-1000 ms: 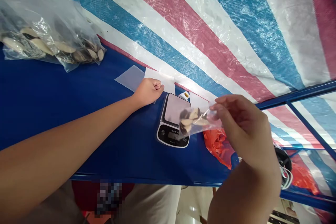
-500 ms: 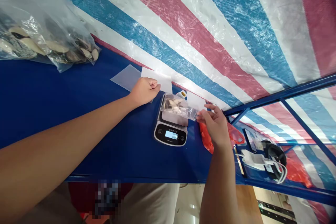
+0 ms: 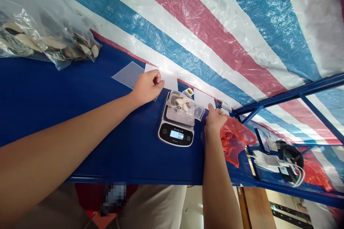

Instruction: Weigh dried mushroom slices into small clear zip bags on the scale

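A small clear bag of pale and dark slices (image 3: 185, 105) lies on the platform of a digital kitchen scale (image 3: 176, 129) whose display is lit. My right hand (image 3: 215, 118) rests just right of the scale, fingers curled, near the bag's corner and beside a red plastic bag (image 3: 236, 139). My left hand (image 3: 147, 86) is closed, pinching the edge of a flat clear empty bag (image 3: 129, 74) on the blue table (image 3: 67, 114), left of the scale.
A large clear bag of the same slices (image 3: 40, 39) sits at the far left. White paper labels (image 3: 169, 77) lie behind the scale. A striped tarp (image 3: 215, 25) backs the table. Chargers and cables (image 3: 279, 159) lie on the right shelf.
My right hand carried the small bag from the air down onto the scale, let it go and settled beside it. The scale display lit up. My left hand stayed on the flat bag.
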Available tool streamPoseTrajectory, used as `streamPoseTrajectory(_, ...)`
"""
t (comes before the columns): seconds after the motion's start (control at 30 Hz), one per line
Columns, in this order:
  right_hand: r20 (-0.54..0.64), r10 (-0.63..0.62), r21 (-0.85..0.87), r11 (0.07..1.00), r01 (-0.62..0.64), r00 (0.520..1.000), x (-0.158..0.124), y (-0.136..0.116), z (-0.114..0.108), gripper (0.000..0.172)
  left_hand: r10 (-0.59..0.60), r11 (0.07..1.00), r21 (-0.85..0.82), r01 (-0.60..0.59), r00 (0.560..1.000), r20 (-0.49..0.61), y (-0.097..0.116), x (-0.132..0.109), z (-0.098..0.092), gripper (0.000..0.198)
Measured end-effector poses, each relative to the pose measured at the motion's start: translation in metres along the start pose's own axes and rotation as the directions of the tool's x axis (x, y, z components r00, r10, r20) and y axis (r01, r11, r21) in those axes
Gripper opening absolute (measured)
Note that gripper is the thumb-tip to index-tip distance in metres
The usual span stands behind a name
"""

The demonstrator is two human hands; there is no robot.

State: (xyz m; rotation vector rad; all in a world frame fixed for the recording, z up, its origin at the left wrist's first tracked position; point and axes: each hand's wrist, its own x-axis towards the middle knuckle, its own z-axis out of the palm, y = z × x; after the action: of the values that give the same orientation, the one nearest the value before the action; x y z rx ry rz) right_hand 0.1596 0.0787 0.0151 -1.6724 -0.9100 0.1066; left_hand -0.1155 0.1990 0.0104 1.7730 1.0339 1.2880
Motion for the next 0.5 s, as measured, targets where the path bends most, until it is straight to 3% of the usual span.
streamPoseTrajectory(0.1,-0.096,0.023,0.029,0.999,-0.020,0.995,-0.005,0.015,0.001,0.059,-0.015,0.999,-0.035,0.012,0.996,-0.086,-0.001,0.002,0.001,0.021)
streamPoseTrajectory(0.23,-0.107,0.038,0.069,0.997,-0.031,0.993,-0.008,0.019,-0.001,0.057,-0.043,0.997,-0.071,0.034,0.991,-0.124,-0.001,0.001,0.001,0.021)
streamPoseTrajectory(0.4,-0.101,0.029,0.098,0.995,-0.020,0.994,-0.005,0.016,0.000,0.052,-0.092,0.995,-0.067,0.078,0.966,-0.241,0.004,0.001,-0.002,0.051)
streamPoseTrajectory(0.5,-0.073,0.023,0.096,0.995,-0.016,0.997,-0.005,0.016,0.001,0.052,-0.120,0.991,-0.076,0.106,0.970,-0.213,0.008,0.001,0.000,0.063)
